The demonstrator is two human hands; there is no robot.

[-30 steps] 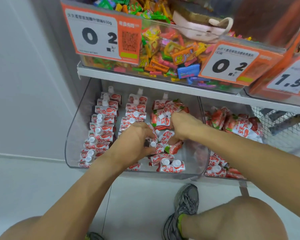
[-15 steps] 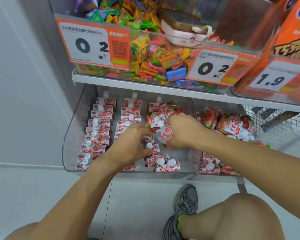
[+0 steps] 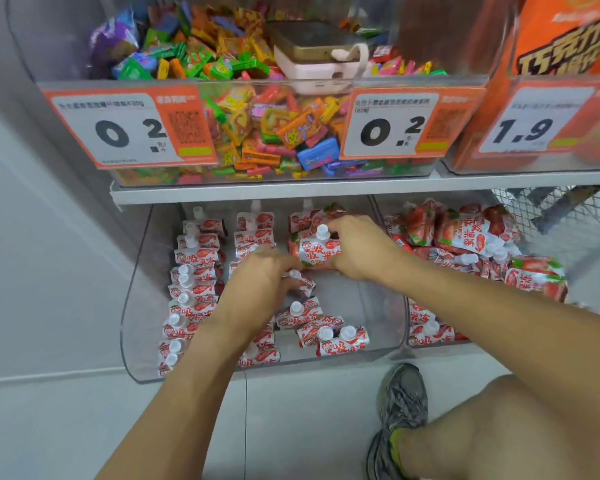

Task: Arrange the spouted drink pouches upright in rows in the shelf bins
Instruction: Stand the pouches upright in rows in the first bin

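- Pouch (image 3: 317, 250) with white cap stands upright in my right hand (image 3: 359, 249); my fingers curl around its top and right side, at the back of the third row in the clear bin (image 3: 132, 306).
- My left hand (image 3: 260, 278) is just left of it and lower, fingers curled over a smaller pouch (image 3: 300, 280) whose cap shows at my fingertips.
- Left of my left hand, two rows of pouches (image 3: 194, 289) stand upright, caps up.
- Below my hands, toward me, some loose pouches (image 3: 329, 332) lie tilted near the front wall of the bin.
- Right of my right arm, the neighbour bin (image 3: 413, 320) holds a pile of pouches (image 3: 465, 237), not in order.
- Above my hands, candy bin (image 3: 278, 133) carries a price tag (image 3: 129, 129).
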